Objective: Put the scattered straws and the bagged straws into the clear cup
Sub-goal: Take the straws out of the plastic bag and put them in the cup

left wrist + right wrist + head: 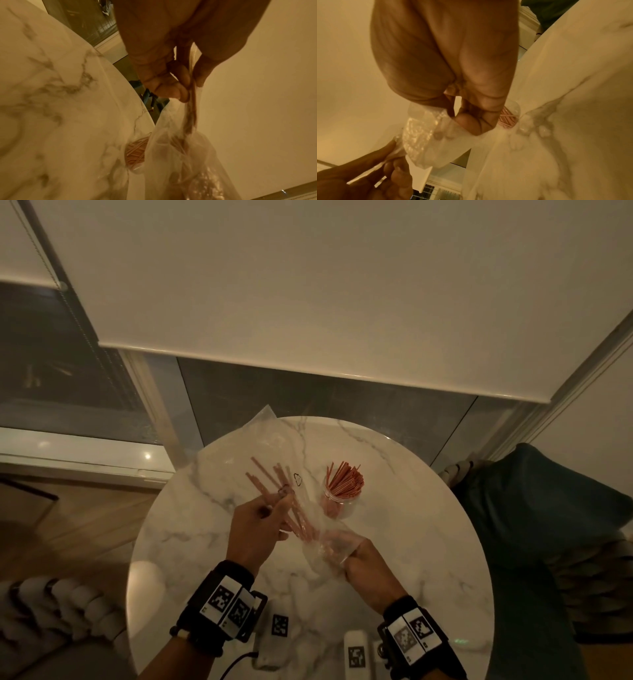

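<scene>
My left hand [255,525] is pinching some straws [274,491] through the bag [318,529], and my right hand [368,565] is gripping the bag's end, above the bench [428,542] middle. The cup [339,501] is standing nearer the far edge.

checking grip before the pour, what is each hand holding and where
Left hand pinches a bunch of straws near their middle, through the bag; right hand grips the bag's near end.

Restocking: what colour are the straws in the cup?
Orange-pink straws; clearest in the head view.
</scene>
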The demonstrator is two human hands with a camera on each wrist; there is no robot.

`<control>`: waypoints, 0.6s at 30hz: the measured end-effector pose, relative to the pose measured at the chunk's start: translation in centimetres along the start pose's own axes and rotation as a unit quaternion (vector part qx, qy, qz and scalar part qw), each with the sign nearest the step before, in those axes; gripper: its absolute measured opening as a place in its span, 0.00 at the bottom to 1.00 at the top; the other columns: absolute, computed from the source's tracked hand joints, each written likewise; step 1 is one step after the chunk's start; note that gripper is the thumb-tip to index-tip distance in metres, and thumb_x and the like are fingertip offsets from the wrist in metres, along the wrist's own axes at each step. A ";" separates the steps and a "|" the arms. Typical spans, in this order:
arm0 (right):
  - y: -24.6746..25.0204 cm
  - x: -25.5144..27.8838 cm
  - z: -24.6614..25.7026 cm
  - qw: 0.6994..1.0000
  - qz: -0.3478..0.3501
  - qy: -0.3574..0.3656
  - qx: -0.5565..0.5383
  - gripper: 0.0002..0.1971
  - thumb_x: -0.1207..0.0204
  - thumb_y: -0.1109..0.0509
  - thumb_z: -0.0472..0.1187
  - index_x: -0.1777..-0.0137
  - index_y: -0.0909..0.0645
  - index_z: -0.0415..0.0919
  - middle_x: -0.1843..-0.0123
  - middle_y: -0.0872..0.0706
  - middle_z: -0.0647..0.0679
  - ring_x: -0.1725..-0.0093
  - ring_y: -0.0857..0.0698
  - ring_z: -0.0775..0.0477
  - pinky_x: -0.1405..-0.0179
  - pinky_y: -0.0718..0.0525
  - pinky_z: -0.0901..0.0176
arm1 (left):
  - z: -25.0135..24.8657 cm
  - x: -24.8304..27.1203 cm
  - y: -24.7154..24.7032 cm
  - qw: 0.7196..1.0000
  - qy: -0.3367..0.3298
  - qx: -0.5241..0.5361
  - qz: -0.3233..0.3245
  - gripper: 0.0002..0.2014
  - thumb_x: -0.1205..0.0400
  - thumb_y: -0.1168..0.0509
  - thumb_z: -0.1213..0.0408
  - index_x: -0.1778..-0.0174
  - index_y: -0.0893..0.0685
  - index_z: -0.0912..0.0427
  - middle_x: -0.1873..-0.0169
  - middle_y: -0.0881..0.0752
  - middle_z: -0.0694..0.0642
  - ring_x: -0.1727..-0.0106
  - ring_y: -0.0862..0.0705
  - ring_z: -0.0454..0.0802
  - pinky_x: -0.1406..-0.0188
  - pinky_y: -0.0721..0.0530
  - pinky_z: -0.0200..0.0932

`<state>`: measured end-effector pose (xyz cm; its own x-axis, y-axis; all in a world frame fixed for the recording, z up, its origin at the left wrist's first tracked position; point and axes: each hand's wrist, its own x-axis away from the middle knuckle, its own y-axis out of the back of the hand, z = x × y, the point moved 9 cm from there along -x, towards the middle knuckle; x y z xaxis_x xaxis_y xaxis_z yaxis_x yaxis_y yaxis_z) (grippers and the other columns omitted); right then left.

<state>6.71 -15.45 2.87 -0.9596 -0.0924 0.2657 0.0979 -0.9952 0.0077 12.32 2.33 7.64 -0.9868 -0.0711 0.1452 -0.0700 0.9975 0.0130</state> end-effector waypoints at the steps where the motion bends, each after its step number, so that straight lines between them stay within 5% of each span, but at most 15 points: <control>1: -0.1 0.1 0.0 1.000 0.007 -0.003 -0.006 0.14 0.19 0.31 0.31 0.37 0.12 0.43 0.45 0.10 0.48 0.55 0.10 0.56 0.63 0.15 0.64 | 0.2 -0.1 0.0 1.000 0.009 0.005 0.000 0.11 0.20 0.29 0.62 0.65 0.12 0.64 0.73 0.12 0.56 0.71 0.13 0.48 0.72 0.15 0.42; 4: -0.3 0.3 -0.4 0.999 0.023 -0.015 -0.033 0.24 0.23 0.36 0.29 0.31 0.16 0.48 0.40 0.13 0.46 0.52 0.11 0.57 0.64 0.15 0.63 | 0.8 -0.3 -0.1 0.999 0.034 0.002 0.010 0.13 0.20 0.30 0.69 0.71 0.18 0.65 0.74 0.16 0.57 0.72 0.16 0.51 0.72 0.17 0.44; 7: -0.3 -0.1 -0.8 1.000 0.027 -0.005 -0.013 0.22 0.15 0.37 0.33 0.30 0.18 0.59 0.35 0.17 0.37 0.43 0.14 0.39 0.58 0.15 0.58 | 1.4 -0.5 -0.6 0.997 0.064 0.021 0.039 0.09 0.20 0.31 0.71 0.66 0.20 0.68 0.71 0.16 0.62 0.69 0.18 0.54 0.69 0.19 0.46; 11: 0.6 -0.7 -1.6 0.999 0.008 -0.014 0.042 0.24 0.18 0.35 0.31 0.33 0.16 0.61 0.43 0.18 0.36 0.54 0.19 0.47 0.65 0.20 0.59 | 1.2 -0.5 -0.8 0.997 0.053 0.028 0.047 0.18 0.23 0.25 0.55 0.61 0.14 0.71 0.74 0.16 0.63 0.72 0.20 0.54 0.70 0.20 0.46; 14: 0.2 -0.7 -0.9 0.999 0.036 0.004 -0.009 0.29 0.18 0.35 0.28 0.28 0.20 0.64 0.58 0.24 0.44 0.66 0.27 0.53 0.69 0.26 0.61 | 1.8 -0.6 -0.7 0.996 0.066 0.043 0.039 0.21 0.25 0.24 0.56 0.60 0.15 0.77 0.69 0.12 0.64 0.68 0.16 0.55 0.67 0.20 0.47; 18: -0.5 -0.2 0.0 0.996 0.073 0.019 -0.057 0.32 0.21 0.35 0.28 0.25 0.23 0.63 0.55 0.20 0.46 0.66 0.27 0.53 0.69 0.26 0.61 | 2.3 -0.2 -1.4 0.987 0.110 0.082 0.077 0.14 0.21 0.28 0.62 0.53 0.13 0.72 0.60 0.09 0.65 0.62 0.11 0.54 0.64 0.15 0.44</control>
<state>6.88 -14.91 2.80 -0.9468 -0.2346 0.2203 0.2077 -0.9684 -0.1383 12.30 0.92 5.29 -0.9331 0.1000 0.3454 0.0370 0.9822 -0.1844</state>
